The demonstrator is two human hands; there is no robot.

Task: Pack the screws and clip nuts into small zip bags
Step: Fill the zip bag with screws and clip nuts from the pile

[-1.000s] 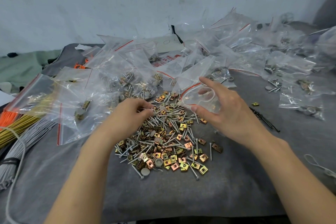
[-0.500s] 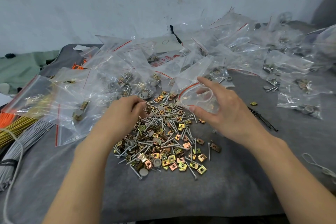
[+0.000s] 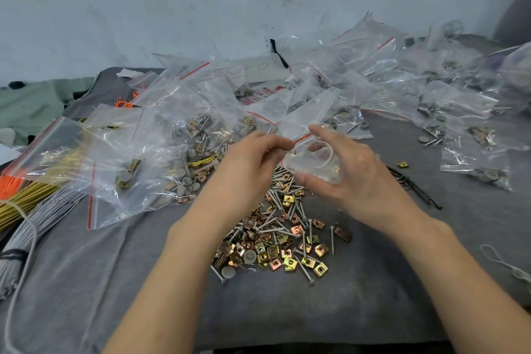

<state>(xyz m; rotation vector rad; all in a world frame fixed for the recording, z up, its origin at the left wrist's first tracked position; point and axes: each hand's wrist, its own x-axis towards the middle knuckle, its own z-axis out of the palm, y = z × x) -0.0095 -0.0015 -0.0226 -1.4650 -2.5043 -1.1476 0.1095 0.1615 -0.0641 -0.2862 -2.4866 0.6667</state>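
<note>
Up from the heap of silver screws and brassy clip nuts [image 3: 280,234], left hand [image 3: 247,165] now pinches a screw [image 3: 291,152] into the clear plastic zip bag [image 3: 316,159] that right hand [image 3: 355,181] grips open.

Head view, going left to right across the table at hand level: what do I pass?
Yellow cable ties → left hand, pinching a screw → small zip bag → right hand holding it → lone clip nut → filled zip bag.
</note>
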